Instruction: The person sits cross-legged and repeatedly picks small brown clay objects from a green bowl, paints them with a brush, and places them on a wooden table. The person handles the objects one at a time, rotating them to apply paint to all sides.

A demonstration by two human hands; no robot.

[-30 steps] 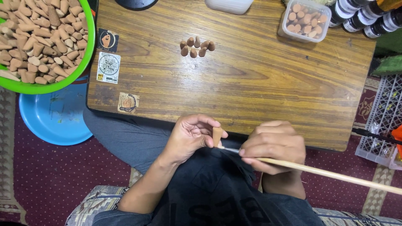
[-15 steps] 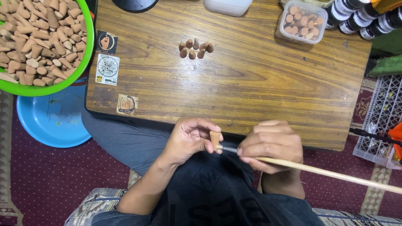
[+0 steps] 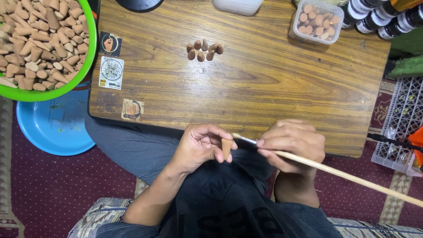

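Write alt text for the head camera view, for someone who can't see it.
Seen from above, a seated person's left hand holds a small clay cone while the right hand points a long thin paintbrush at it, just below a wooden table. On the table sit a cluster of cones and a clear tub of cones; a green bowl heaped with cones is at left.
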